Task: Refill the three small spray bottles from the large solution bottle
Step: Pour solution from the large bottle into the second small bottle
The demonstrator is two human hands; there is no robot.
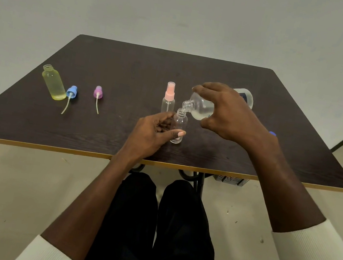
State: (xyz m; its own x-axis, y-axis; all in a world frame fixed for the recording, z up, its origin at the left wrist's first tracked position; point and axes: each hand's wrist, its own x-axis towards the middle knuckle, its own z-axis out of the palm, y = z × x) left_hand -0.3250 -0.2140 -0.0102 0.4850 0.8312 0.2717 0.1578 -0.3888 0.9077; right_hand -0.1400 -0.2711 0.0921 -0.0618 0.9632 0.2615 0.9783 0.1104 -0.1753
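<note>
pour: right hand (229, 114) grips tilted large bottle (203, 108) over clear bottle (179, 126), left hand (154, 131) gripping it
done: yellow bottle (53, 84), 9 o'clock, looks full, uncapped
left: pink-capped bottle (168, 100), recapping

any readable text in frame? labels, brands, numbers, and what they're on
No text can be read.
Large solution bottle, held tilted by the right hand: a dark blue label patch shows, too blurred and mostly hidden.
Small bottles and spray caps: no print visible.
</note>
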